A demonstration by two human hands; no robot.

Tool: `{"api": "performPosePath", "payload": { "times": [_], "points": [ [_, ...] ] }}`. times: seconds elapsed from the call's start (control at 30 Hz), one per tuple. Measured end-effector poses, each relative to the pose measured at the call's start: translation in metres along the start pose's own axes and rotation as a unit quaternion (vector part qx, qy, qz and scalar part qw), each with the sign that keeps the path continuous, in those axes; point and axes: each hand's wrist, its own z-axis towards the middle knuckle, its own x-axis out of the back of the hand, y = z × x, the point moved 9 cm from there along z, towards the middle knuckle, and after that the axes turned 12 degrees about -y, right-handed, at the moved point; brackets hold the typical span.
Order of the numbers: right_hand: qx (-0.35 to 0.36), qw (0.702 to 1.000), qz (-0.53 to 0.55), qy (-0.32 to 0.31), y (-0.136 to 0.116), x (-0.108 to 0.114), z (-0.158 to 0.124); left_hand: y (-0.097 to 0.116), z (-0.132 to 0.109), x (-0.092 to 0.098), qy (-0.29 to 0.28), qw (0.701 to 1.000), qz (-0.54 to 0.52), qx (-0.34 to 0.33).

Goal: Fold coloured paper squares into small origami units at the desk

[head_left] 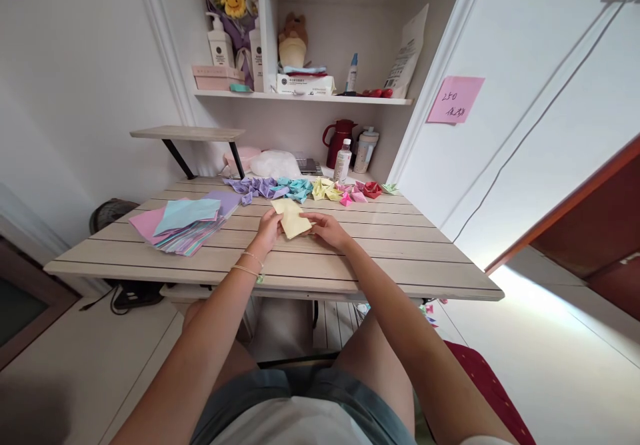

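Yellow paper point(292, 220) sits between the hands, at the table point(400, 258), nearer its middle than its left or right corners. The left hand point(271, 226) pinches its left side and the right hand point(327, 228) its right, neither nearer. Its long axis slants from the far left toward the near edge, slightly rightward; I cannot tell whether it touches the tabletop.

Two hands point(270, 229) point(329, 230), apparently one yellow paper point(294, 220)

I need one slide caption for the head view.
Left hand and right hand hold a pale yellow paper piece over a dark-lined pale tabletop, multicoloured folded paper shapes beyond.
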Motion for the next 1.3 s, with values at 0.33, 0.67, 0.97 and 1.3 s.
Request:
{"api": "performPosePath", "payload": {
  "times": [0.33,0.67,0.97,1.3],
  "points": [
    [0.008,0.999,-0.040,-0.017,-0.001,-0.002,0.001,-0.009,-0.002,-0.017,-0.081,0.993,0.078,0.042],
    [0.013,0.989,-0.067,0.131,-0.003,0.027,-0.005,-0.007,-0.001,-0.020,-0.091,0.988,0.115,0.040],
    [0.018,0.989,-0.049,0.137,-0.005,0.029,-0.006,-0.002,-0.005,-0.025,-0.110,0.985,0.130,0.023],
    [-0.003,0.998,-0.043,0.039,0.003,0.013,0.000,0.003,-0.005,-0.022,-0.093,0.987,0.132,-0.005]
  ]
}}
